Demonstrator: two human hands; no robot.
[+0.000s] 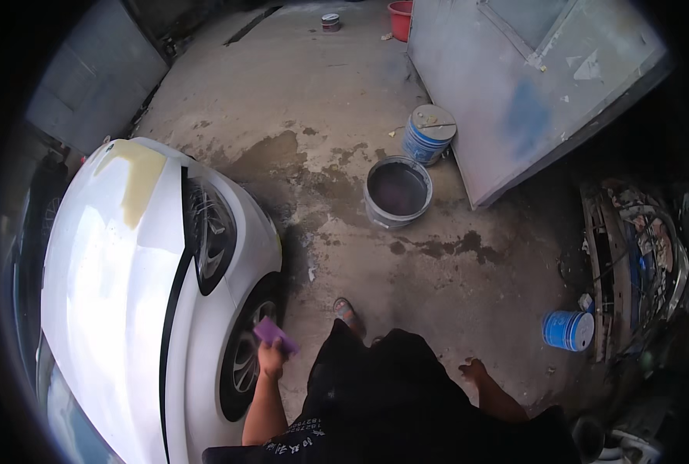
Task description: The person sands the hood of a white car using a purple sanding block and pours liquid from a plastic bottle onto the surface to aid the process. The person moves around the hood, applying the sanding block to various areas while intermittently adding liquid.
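Note:
My left hand [270, 360] is closed on a flat purple rectangular pad [275, 335], possibly a sanding pad. It hangs beside the front wheel [246, 348] of a white car [100, 286], apart from the tyre in this view. A yellowish filler patch [139, 176] covers part of the car's hood near its front edge. The dark headlight [211, 232] sits between hood and fender. Away from the car, my right hand [473, 370] hangs low over the floor with its fingers apart and nothing in them.
Ahead on the wet concrete stands a bucket of dark water [398, 189], with a lidded blue-and-white pail [429, 135] behind it. A metal door [514, 100] leans out at the right. A blue pail [568, 331] lies near scrap parts [646, 255]. A red tub [400, 22] is farther off.

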